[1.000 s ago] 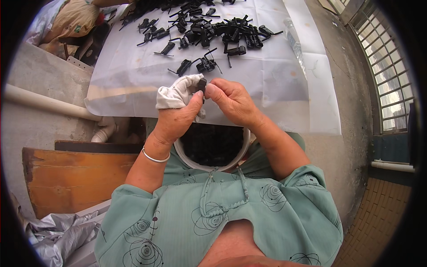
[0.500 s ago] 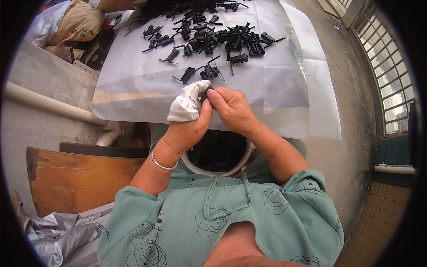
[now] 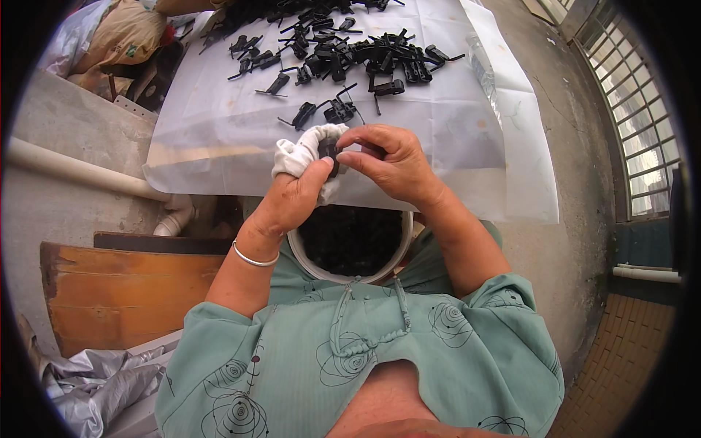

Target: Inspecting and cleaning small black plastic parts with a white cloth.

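In mid-frame, the left hand [image 3: 293, 196] is gripping a black part [image 3: 328, 149] — white cloth [image 3: 290, 158] covering its fingers — while the right hand [image 3: 394, 159] is curling its fingers beside the part, grip unclear.

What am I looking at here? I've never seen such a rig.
This is handwork, with no machine: a wide fisheye camera worn on the head looks down, so straight edges bend toward the rim. The left hand holds a small, solid-looking black piece; crumpled white cloth hides most of that hand's fingers. The right hand is at the piece's side; whether it grips is unclear. Beyond, black parts with thin rods lie scattered and heaped on a pale, translucent sheet. Nearer the body, a round, white-rimmed container holds dark contents, too dim to identify.
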A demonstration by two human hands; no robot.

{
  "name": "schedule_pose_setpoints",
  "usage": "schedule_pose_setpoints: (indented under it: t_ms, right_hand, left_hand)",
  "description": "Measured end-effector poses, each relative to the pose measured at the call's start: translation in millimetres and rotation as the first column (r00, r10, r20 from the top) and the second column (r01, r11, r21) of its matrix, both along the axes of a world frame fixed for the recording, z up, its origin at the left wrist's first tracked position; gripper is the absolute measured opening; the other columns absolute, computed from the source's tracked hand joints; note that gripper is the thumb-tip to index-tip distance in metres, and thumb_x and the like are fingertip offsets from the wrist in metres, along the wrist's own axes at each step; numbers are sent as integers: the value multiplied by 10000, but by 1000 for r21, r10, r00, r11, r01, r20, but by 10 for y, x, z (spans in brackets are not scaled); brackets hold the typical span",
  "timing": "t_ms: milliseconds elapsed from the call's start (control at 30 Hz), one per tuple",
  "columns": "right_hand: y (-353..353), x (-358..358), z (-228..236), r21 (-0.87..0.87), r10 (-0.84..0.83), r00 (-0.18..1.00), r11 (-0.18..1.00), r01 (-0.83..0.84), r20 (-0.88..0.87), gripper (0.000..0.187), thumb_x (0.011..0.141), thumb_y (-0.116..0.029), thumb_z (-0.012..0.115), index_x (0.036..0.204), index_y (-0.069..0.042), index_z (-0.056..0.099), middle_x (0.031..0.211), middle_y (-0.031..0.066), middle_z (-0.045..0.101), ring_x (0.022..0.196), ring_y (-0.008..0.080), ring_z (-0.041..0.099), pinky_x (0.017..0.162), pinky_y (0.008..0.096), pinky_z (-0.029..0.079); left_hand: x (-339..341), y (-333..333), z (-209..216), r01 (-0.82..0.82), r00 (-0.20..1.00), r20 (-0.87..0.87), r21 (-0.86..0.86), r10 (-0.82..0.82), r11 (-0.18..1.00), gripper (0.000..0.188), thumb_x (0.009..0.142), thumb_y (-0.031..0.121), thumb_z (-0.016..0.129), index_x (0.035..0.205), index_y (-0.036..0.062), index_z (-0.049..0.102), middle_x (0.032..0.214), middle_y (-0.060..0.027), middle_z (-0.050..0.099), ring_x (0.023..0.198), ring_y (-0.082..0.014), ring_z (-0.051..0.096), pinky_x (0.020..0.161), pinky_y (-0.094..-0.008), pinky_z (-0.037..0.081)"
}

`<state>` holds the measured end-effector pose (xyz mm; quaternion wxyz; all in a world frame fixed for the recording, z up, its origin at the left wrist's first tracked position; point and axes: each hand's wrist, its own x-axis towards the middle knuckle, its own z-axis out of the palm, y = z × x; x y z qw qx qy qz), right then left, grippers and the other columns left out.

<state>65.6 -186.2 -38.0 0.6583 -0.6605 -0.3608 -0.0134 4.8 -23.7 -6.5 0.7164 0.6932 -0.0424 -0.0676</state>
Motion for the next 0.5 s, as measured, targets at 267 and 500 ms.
schedule_pose_setpoints:
  t_ms: [267, 500]
  right_hand:
    - [20, -38, 7, -101, 19, 1000, 995, -17, 21, 171, 872, -154, 563, 797, -2, 534, 618, 42, 480, 556, 112, 391, 508, 262, 368]
    - [80, -73, 34, -241, 15, 999, 970, -22, -30, 219, 887, -145, 512, 731, 10, 519, 582, 115, 456, 526, 161, 377, 518, 302, 384]
  left_hand:
    - [-18, -62, 17, -53, 994, 103, 118, 41, 992, 239, 850, 69, 458, 1085, 25, 464, 877, 3, 484, 737, -41, 423, 652, -175, 378]
    - [2, -109, -65, -191, 943, 330, 459, 33, 868, 248, 791, 20, 464, 1036, -13, 469, 863, -121, 521, 779, -208, 494, 723, -293, 421]
